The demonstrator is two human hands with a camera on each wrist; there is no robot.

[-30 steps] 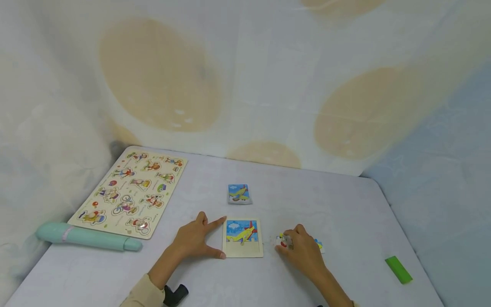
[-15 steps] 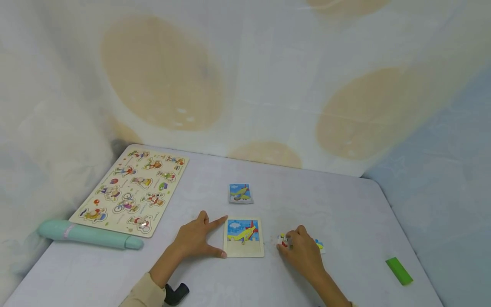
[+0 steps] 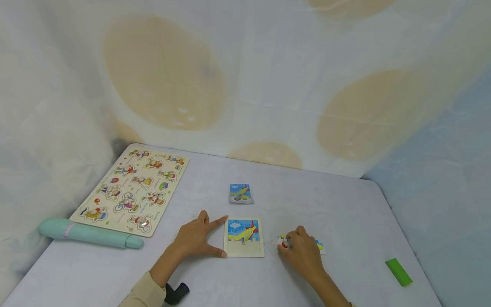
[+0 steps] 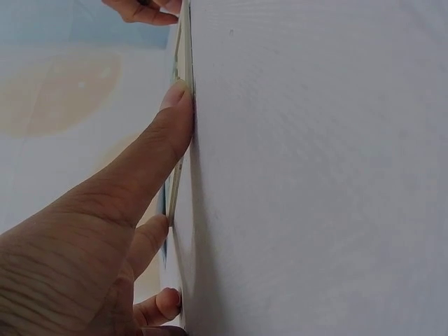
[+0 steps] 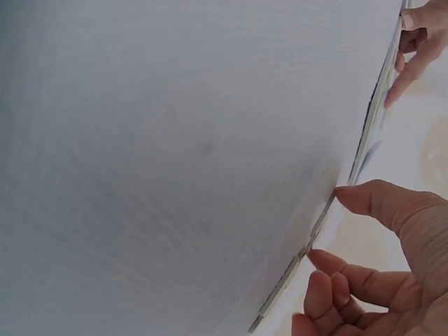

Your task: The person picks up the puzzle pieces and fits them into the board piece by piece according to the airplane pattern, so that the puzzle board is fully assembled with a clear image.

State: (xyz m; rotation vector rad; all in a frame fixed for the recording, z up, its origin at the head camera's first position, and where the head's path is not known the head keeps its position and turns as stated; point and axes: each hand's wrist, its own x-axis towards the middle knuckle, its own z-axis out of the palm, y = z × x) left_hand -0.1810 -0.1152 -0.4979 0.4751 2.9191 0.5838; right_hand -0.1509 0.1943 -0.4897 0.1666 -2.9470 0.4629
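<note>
In the head view my left hand [image 3: 194, 238] has its thumb and forefinger spread along the left edge of a small wooden puzzle board [image 3: 244, 250]. A yellow and red airplane fills the board's upper part; its lower strip is bare wood. To the right, my right hand [image 3: 304, 252] pinches a jigsaw piece [image 3: 282, 241] lying on the table, between thumb and forefinger. The right wrist view shows that thumb [image 5: 360, 197] and a fingertip at the piece's edge. Another blue and yellow piece [image 3: 320, 246] peeks out beyond the hand, partly hidden.
Behind the board lies a small airplane picture card [image 3: 241, 193]. A large wooden peg puzzle [image 3: 132, 189] lies at the left, with a mint-green tube-shaped case [image 3: 90, 234] before it. A green strip [image 3: 399, 272] is at the right, and a black object [image 3: 177, 294] near the left sleeve.
The view has shifted slightly. My right hand has moved very little at the jigsaw piece, and my left hand stays against the board.
</note>
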